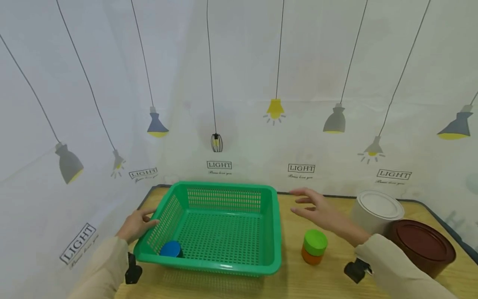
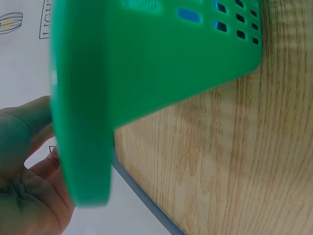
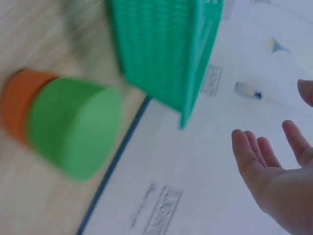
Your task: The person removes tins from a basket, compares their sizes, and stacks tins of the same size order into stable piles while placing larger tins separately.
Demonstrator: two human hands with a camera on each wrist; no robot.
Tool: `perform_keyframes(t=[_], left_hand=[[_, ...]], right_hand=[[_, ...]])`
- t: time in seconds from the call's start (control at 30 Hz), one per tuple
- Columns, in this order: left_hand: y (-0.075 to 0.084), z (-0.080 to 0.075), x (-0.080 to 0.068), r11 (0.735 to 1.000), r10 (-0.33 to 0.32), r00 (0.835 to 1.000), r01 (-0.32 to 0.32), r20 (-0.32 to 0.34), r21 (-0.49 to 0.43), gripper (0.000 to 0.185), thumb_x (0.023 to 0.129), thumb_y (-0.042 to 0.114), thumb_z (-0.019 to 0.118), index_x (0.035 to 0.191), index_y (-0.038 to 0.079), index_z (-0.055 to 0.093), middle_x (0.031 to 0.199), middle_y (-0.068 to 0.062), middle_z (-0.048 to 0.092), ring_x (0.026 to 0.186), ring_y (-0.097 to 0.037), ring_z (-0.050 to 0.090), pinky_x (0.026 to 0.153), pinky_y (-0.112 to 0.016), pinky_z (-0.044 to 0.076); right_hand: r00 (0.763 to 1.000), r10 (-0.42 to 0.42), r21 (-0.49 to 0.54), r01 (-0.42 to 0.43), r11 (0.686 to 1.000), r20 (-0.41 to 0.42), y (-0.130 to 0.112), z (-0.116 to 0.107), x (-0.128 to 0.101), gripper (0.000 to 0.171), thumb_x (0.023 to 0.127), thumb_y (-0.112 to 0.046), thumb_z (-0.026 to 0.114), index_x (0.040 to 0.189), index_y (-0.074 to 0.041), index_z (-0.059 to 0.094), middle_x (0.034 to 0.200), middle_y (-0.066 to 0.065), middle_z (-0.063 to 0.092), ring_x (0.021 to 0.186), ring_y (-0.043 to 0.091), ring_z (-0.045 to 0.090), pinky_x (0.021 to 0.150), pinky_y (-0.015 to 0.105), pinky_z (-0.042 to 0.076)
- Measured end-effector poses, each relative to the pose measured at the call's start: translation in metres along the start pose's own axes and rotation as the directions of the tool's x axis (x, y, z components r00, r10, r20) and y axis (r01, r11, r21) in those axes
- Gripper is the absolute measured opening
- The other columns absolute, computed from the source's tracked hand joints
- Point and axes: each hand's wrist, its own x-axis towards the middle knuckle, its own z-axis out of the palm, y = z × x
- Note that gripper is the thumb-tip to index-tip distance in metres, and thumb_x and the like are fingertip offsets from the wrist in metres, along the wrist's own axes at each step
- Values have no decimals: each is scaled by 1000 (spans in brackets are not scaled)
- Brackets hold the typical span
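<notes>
A green plastic basket (image 1: 278, 232) with slotted sides stands on the wooden table. My left hand (image 1: 134, 225) grips its left rim; the left wrist view shows the fingers (image 2: 46, 169) behind the rim. In the basket's near left corner lies a blue round object (image 1: 171, 249), partly hidden by the front wall. My right hand (image 1: 317, 209) hovers right of the basket, fingers apart and holding nothing. Nearest to it on the table is a small round piece, a green part (image 1: 315, 242) on top of an orange part (image 1: 311, 257), blurred in the right wrist view.
At the right stand a white lidded tub (image 1: 379, 207) and a dark red-brown lidded tub (image 1: 422, 245), both partly behind the right arm. A white wall sheet (image 1: 246, 83) printed with lamps rises behind and left of the table (image 1: 291, 278).
</notes>
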Motion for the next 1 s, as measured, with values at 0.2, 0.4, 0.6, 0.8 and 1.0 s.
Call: perform_keyframes(t=[0.2, 0.4, 0.6, 0.8, 1.0], left_hand=[[-3, 1, -2, 1000, 7, 1000, -7, -10, -8, 55, 87, 19, 56, 129, -10, 36, 110, -35, 46, 99, -45, 46, 73, -48, 44], [-4, 1, 0, 1000, 0, 1000, 0, -1, -26, 56, 87, 21, 57, 130, -9, 37, 109, -34, 47, 98, -44, 47, 73, -47, 44], [-4, 2, 1, 1000, -2, 1000, 2, -4, -30, 55, 87, 21, 57, 130, -8, 37, 109, -32, 48, 98, -42, 48, 73, -47, 43], [-3, 3, -1, 998, 4, 1000, -5, -20, -64, 54, 86, 18, 58, 129, -9, 39, 104, -28, 51, 90, -34, 51, 70, -44, 44], [-4, 2, 0, 998, 9, 999, -12, -44, -64, 51, 85, 16, 58, 127, -9, 41, 99, -23, 54, 83, -28, 53, 67, -41, 45]], right_hand=[[985, -161, 91, 155, 984, 66, -37, 37, 61, 34, 88, -16, 57, 118, -3, 51, 122, 15, 48, 105, 30, 51, 84, 39, 44], [949, -275, 152, 253, 956, 152, -51, 87, 112, 28, 86, -12, 58, 111, 1, 55, 111, 14, 56, 96, 24, 56, 79, 30, 47], [949, -219, 164, 185, 969, 225, -53, 138, 135, 27, 85, -10, 60, 110, 0, 57, 109, 13, 56, 97, 24, 55, 78, 26, 46], [929, -114, 160, 61, 985, 351, -34, 187, 146, 30, 83, -9, 62, 111, -1, 56, 109, 13, 57, 99, 26, 55, 76, 23, 45], [829, -20, 42, -4, 999, 558, -35, 214, 145, 44, 81, -11, 65, 121, 1, 50, 120, 13, 51, 110, 29, 48, 81, 23, 43]])
